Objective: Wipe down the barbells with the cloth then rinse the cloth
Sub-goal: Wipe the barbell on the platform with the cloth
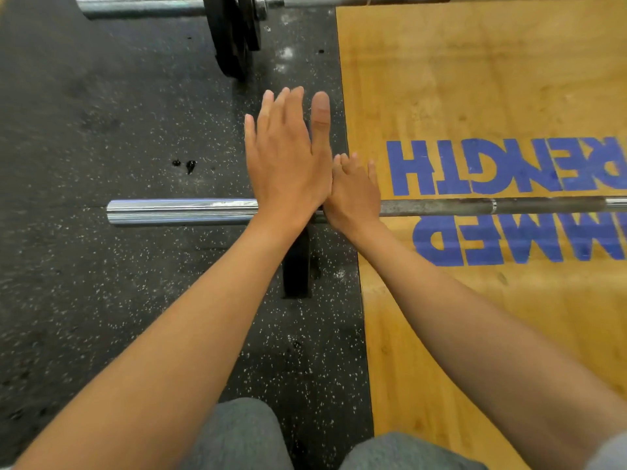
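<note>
A barbell lies across the floor in front of me, its chrome sleeve (176, 212) at left and its darker shaft (458, 206) running right over the platform. A thin black plate (297, 266) stands on the bar between my hands. My left hand (288, 157) hovers flat over the plate with fingers straight and thumb out. My right hand (354, 191) lies with straight fingers beside it, over the shaft just right of the plate; whether it touches the bar I cannot tell. No cloth is in view.
A second barbell (142, 5) with black plates (234, 35) lies at the top edge. Black speckled rubber flooring (101, 300) covers the left, a wooden platform (509, 317) with blue lettering the right. My grey-trousered knees (244, 435) are at the bottom.
</note>
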`<state>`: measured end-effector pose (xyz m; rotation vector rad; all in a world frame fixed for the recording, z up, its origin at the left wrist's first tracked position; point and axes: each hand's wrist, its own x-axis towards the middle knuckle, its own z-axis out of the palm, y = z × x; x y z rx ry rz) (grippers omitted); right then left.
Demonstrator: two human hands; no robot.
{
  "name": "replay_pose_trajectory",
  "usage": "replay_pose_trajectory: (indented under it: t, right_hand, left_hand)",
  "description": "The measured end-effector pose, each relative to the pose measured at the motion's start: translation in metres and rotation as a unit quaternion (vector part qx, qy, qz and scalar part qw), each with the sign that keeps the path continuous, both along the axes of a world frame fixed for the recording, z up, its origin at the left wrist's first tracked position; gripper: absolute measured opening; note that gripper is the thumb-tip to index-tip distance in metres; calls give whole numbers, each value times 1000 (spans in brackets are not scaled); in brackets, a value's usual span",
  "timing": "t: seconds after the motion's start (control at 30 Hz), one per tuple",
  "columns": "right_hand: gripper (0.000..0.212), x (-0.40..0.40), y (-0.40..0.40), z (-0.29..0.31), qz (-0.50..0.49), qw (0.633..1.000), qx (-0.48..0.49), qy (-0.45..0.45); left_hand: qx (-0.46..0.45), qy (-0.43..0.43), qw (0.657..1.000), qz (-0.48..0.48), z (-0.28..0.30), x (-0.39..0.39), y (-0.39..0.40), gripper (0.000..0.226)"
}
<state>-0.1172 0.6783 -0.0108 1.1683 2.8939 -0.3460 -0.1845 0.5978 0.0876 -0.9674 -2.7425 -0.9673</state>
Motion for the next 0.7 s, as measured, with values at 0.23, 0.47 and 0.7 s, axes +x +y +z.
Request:
replay_pose_trajectory:
  t: [0.23, 0.47, 0.7]
  right_hand:
    - [71, 21, -24, -1, 36, 999, 5, 21]
    - [70, 43, -40, 0, -9, 995, -23, 102]
    - [81, 5, -1, 6, -32, 998, -22, 40]
  left_hand:
    - [49, -17, 998, 43, -1, -8, 2, 79]
    - [-7, 17, 999, 47, -7, 16, -22, 68]
    - [54, 1, 996, 71, -2, 4, -4, 76]
